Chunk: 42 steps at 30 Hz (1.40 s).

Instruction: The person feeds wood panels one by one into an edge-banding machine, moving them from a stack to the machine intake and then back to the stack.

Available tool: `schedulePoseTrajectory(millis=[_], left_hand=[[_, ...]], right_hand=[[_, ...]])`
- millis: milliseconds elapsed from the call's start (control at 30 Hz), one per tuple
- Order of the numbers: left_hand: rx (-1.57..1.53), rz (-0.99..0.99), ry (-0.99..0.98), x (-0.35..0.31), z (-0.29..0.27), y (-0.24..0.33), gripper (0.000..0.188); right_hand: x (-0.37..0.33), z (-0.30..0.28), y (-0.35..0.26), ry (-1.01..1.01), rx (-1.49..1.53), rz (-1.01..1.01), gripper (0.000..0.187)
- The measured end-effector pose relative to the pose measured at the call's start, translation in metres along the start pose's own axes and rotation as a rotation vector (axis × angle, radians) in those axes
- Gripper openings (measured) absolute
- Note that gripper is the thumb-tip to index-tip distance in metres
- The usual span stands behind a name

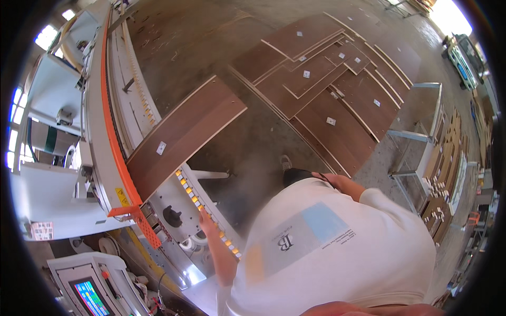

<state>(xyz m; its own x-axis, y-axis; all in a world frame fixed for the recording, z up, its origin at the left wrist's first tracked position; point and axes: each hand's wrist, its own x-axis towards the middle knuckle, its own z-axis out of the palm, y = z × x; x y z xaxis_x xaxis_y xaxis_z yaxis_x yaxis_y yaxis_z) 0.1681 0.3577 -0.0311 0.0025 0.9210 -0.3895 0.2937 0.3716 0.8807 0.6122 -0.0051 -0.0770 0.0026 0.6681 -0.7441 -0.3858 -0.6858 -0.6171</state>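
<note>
Orange beam (114, 139), then 1 brown panel (187, 131) lying right up against it, both hands off!
Best kept level and square along the rollers (192, 197), fingers clear; here's the left hand (207, 221) at those rollers, grip impossible to tell; the right hand (322, 177) by the waist, equally unclear; overlapping panels (329, 105) beyond.

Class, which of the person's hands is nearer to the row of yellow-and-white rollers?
Left. The left hand is at the row of yellow-and-white rollers; the right hand is farther off, to their right, beside the dark clothing.
</note>
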Motion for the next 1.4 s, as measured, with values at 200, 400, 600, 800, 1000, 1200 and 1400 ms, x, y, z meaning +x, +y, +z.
schedulePoseTrajectory(millis=[200,400,600,800,1000,1200,1400], left_hand=[[0.400,0.466,0.368,0.001,0.015,-0.002,0.029],[0.429,0.424,-0.048,-0.037,0.118,0.059,0.014],[0.239,0.022,-0.579,-0.079,0.229,0.027,0.018],[0.186,-0.120,-0.933,-0.095,0.286,0.055,0.036],[0.673,-0.266,-0.614,-0.095,0.277,0.059,0.030],[0.665,-0.499,-0.467,-0.133,0.266,0.054,0.031],[0.691,-0.368,-0.605,-0.111,0.292,0.074,0.029]], right_hand=[[-0.043,-0.063,0.115,0.312,-0.488,0.230,0.037],[0.035,-0.125,0.132,0.242,-1.036,0.060,0.035],[0.109,-0.190,-0.028,0.538,-0.237,-0.002,0.034],[0.207,-0.277,-0.156,0.815,0.217,-0.042,0.034],[0.292,-0.345,-0.225,1.152,0.325,0.377,0.092],[0.300,-0.337,-0.213,1.283,0.249,0.345,0.093],[0.268,-0.341,-0.094,0.847,0.754,0.002,0.065]])
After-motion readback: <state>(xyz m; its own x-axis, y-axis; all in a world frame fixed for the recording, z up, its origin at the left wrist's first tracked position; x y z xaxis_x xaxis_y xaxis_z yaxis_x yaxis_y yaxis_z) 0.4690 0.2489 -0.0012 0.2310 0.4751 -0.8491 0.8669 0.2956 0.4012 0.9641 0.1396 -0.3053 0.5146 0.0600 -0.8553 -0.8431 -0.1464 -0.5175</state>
